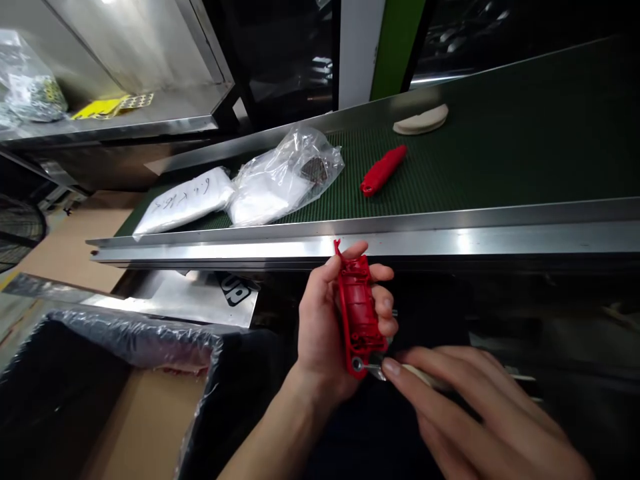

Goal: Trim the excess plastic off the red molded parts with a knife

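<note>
Housing shell [361,313], red moulded plastic, ribbed, with a rounded central bulge: held upright in the left hand [320,327], fingers closed around its long edges, just below the conveyor's front rail. Metal eyelet [357,364] at its lower end. Right hand [475,417]: narrow grip, fingers extended along a pale-handled tool [420,375], whose metal shaft reaches the eyelet.

Lower left, near the hands: cardboard box [145,427] lined with a black plastic liner [65,393], folded over the rim. Beyond it, a metal sheet [195,300] bearing black lettering.

Next, steel rail [350,243] along the near edge of a green conveyor belt [500,160]. On the belt, left to right: white bag [183,200] with handwritten marks; transparent plastic bag [285,177] holding white material and a dark piece, touching the white bag; red plastic part [383,170], lying at a slant; cream crescent-shaped piece [421,119], near the far edge.

Farthest, upper left: steel shelf [125,123] carrying a plastic bag of small metal parts [33,87] and a yellow card [97,108]. Below it, at the left edge, the caged front of a fan [20,230] — partly cut off by the frame.
</note>
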Action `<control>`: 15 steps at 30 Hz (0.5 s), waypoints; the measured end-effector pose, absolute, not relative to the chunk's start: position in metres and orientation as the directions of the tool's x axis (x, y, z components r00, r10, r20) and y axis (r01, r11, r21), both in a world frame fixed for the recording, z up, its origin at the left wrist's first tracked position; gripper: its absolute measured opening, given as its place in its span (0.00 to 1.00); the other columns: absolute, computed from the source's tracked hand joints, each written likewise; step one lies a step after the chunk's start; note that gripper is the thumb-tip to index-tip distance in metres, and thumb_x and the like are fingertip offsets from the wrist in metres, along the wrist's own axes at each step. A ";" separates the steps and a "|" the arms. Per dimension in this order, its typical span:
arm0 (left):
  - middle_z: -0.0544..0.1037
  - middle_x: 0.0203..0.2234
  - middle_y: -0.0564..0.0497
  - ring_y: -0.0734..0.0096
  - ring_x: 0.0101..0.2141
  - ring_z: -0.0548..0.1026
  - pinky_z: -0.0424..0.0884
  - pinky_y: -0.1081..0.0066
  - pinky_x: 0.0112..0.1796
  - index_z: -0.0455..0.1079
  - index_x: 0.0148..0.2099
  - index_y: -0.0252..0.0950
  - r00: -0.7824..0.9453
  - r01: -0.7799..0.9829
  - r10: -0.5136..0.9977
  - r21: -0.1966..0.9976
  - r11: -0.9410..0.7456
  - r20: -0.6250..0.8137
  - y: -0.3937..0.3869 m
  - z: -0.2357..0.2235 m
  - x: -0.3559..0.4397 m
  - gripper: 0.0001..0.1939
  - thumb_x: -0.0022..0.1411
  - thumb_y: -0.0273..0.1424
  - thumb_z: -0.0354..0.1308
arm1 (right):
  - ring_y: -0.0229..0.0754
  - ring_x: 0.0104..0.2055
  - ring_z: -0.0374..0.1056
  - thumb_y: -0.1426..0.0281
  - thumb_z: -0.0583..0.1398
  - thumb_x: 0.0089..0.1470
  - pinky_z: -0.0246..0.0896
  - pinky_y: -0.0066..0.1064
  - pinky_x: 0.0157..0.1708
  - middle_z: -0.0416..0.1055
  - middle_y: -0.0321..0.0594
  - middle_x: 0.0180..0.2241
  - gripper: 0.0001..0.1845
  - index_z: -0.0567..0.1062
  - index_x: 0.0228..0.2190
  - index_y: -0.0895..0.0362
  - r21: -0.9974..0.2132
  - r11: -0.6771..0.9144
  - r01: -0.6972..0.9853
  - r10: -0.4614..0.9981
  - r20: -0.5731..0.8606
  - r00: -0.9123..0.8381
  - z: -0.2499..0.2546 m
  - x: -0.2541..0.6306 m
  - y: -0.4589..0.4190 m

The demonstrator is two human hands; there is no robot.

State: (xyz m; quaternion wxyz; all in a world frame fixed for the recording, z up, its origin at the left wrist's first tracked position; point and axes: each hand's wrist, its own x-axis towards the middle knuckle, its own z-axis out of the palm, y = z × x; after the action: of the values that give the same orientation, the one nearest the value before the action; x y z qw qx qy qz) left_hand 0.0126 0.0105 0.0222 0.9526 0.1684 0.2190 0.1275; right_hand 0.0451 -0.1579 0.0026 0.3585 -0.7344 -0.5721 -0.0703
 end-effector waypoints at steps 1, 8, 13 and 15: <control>0.74 0.31 0.48 0.76 0.20 0.69 0.66 0.79 0.19 0.66 0.52 0.34 0.872 -0.166 0.314 0.378 0.911 -0.375 0.010 0.022 0.012 0.18 0.70 0.38 0.43 | 0.44 0.46 0.64 0.88 0.55 0.55 0.62 0.37 0.44 0.68 0.45 0.45 0.23 0.74 0.49 0.60 -0.444 -0.087 0.892 0.795 0.508 0.331 0.002 0.046 -0.157; 0.74 0.30 0.48 0.77 0.20 0.68 0.66 0.79 0.19 0.66 0.51 0.34 0.878 -0.150 0.304 0.391 0.908 -0.370 0.013 0.020 0.007 0.17 0.70 0.38 0.44 | 0.44 0.46 0.65 0.86 0.56 0.56 0.62 0.37 0.45 0.69 0.46 0.44 0.20 0.75 0.48 0.62 -0.375 -0.061 0.925 0.817 0.514 0.263 0.004 0.055 -0.156; 0.74 0.30 0.48 0.77 0.20 0.68 0.65 0.80 0.18 0.66 0.51 0.33 0.874 -0.165 0.315 0.384 0.909 -0.370 0.015 0.018 0.006 0.18 0.70 0.38 0.43 | 0.44 0.47 0.64 0.86 0.55 0.56 0.61 0.36 0.45 0.69 0.44 0.45 0.22 0.74 0.50 0.58 -0.435 -0.062 0.898 0.847 0.452 0.278 0.007 0.047 -0.154; 0.74 0.30 0.48 0.77 0.20 0.68 0.65 0.80 0.18 0.66 0.51 0.33 0.872 -0.170 0.315 0.371 0.913 -0.375 0.017 0.018 0.006 0.18 0.70 0.38 0.43 | 0.44 0.47 0.64 0.86 0.56 0.56 0.61 0.37 0.45 0.70 0.44 0.45 0.23 0.73 0.50 0.59 -0.430 -0.052 0.901 0.864 0.433 0.257 0.008 0.045 -0.152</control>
State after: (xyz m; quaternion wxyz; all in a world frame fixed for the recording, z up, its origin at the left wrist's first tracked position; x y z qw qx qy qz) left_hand 0.0061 0.0171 0.0178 0.9532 0.1657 0.2186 0.1272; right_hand 0.0448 -0.1516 0.0075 0.3210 -0.7248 -0.6089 -0.0292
